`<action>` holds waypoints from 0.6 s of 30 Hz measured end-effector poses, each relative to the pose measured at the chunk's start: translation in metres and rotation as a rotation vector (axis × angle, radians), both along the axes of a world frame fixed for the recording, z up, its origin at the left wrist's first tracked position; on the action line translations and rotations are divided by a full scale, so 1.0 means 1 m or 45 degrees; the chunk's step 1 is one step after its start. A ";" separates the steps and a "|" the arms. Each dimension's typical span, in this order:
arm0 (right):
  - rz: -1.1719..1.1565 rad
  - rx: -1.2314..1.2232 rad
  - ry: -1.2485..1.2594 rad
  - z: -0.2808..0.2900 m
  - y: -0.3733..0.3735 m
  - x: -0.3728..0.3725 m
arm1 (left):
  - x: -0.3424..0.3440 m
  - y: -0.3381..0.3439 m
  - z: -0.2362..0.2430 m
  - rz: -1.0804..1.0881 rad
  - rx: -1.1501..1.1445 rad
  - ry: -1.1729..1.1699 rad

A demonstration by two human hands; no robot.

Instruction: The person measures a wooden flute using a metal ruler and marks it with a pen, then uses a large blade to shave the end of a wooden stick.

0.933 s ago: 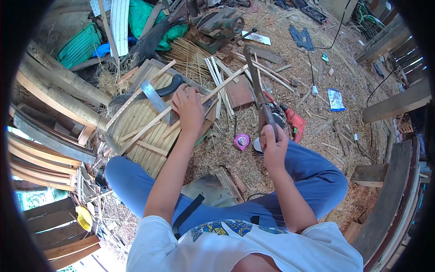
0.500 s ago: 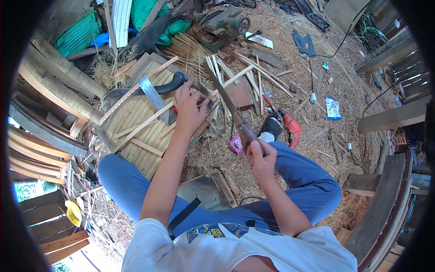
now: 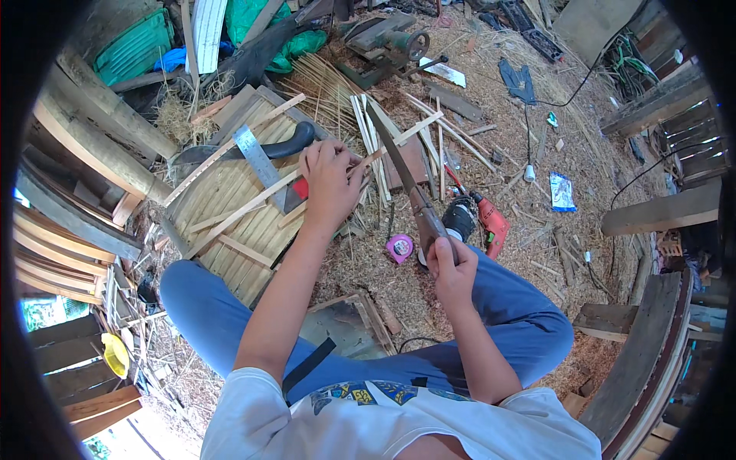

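The right hand (image 3: 452,264) is clenched around the wooden handle of a long knife (image 3: 399,165), a machete-like blade that runs from the fist toward 11 o'clock, its tip ending near the loose bamboo slats (image 3: 368,130) lying on the straw. The blade crosses over a thin bamboo strip (image 3: 399,138) that slants from 8 o'clock up to 2 o'clock.

The left hand (image 3: 330,184) sits at 10 o'clock from the right hand, well apart from it, pressed palm-down with curled fingers on the near end of that strip, where it meets the woven bamboo panel (image 3: 230,207). Whether the fingers actually pinch the strip or only hold it down, I cannot tell. A small red object (image 3: 300,188) shows just at 9 o'clock of the left hand, touching its edge. A metal square ruler (image 3: 257,157) lies on the panel at 10 o'clock from the left hand, and a second dark-handled knife (image 3: 261,149) rests across the panel's upper edge.

Between the two hands, on the ground at 6 o'clock of the blade, lies a pink tape measure (image 3: 399,248). A red power drill (image 3: 483,218) lies just at 1 o'clock of the right hand, near the person's blue-trousered knee (image 3: 529,307)
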State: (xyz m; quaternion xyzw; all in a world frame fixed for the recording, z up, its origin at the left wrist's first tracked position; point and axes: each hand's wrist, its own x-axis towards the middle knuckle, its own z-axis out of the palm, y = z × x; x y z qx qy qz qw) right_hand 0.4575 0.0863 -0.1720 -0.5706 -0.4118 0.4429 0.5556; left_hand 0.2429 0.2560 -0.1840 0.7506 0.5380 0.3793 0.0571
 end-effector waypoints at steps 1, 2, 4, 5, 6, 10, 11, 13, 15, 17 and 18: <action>-0.004 0.009 -0.012 0.000 -0.001 0.001 | 0.001 -0.001 -0.001 0.033 0.022 0.010; -0.009 0.007 -0.016 0.001 -0.002 0.003 | 0.002 -0.001 -0.002 0.066 0.045 0.019; 0.060 0.003 -0.066 0.005 -0.001 0.005 | -0.001 -0.004 -0.001 0.056 0.036 0.036; 0.060 0.003 -0.069 0.004 -0.002 0.005 | -0.003 -0.005 0.000 0.051 0.031 0.057; 0.070 0.012 -0.080 0.002 -0.002 0.004 | -0.004 -0.004 0.000 0.052 0.030 0.054; 0.080 -0.019 -0.042 -0.008 -0.006 0.008 | -0.006 0.003 -0.005 -0.001 0.034 -0.031; 0.068 -0.019 -0.029 -0.008 -0.006 0.007 | -0.008 0.005 -0.008 -0.033 0.060 -0.012; 0.075 -0.023 -0.065 -0.007 -0.005 0.009 | -0.008 0.007 -0.011 -0.030 0.065 -0.015; 0.079 -0.028 -0.102 -0.008 -0.003 0.010 | -0.008 0.006 -0.013 -0.031 0.068 -0.019; 0.063 0.029 -0.250 -0.009 -0.002 0.011 | -0.007 0.003 -0.012 -0.003 0.072 0.068; 0.064 0.027 -0.251 -0.009 -0.002 0.011 | -0.006 0.002 -0.012 -0.003 0.070 0.067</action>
